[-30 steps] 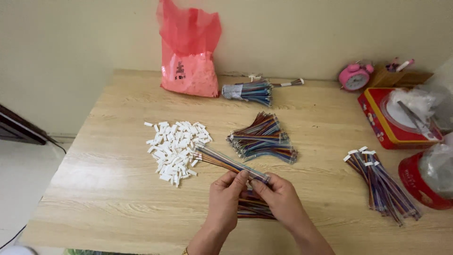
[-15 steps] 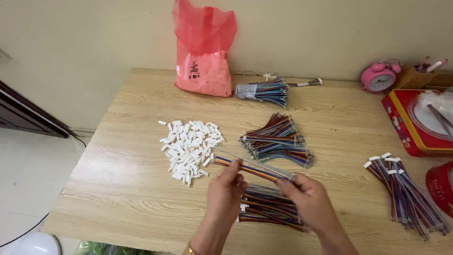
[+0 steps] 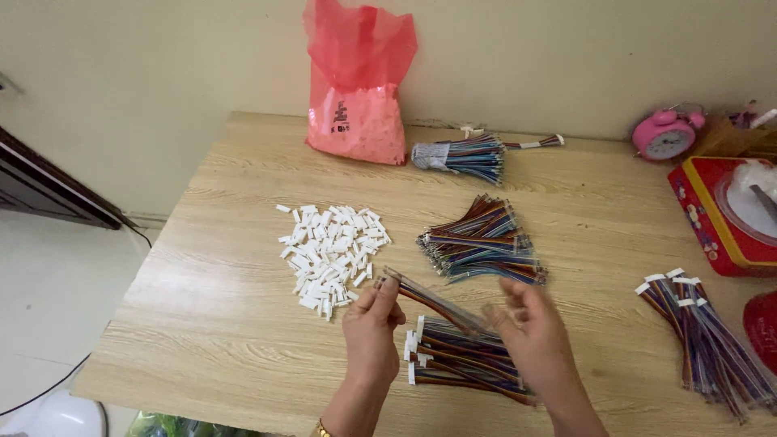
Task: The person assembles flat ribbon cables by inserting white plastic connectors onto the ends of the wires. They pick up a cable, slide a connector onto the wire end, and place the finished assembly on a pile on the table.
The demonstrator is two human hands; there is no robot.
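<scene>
A wooden table (image 3: 210, 267) is seen from above. At its far edge a red plastic bag (image 3: 356, 89) is stood against the wall. A pile of small white connectors (image 3: 332, 251) is spread left of centre, and a loose bundle of coloured wires (image 3: 481, 243) is laid to its right. A ribbon cable (image 3: 429, 301) is pinched at its left end by the left hand (image 3: 371, 324); its right end is met by the half-open fingers of the right hand (image 3: 530, 328), above a near stack of finished cables (image 3: 461, 360).
</scene>
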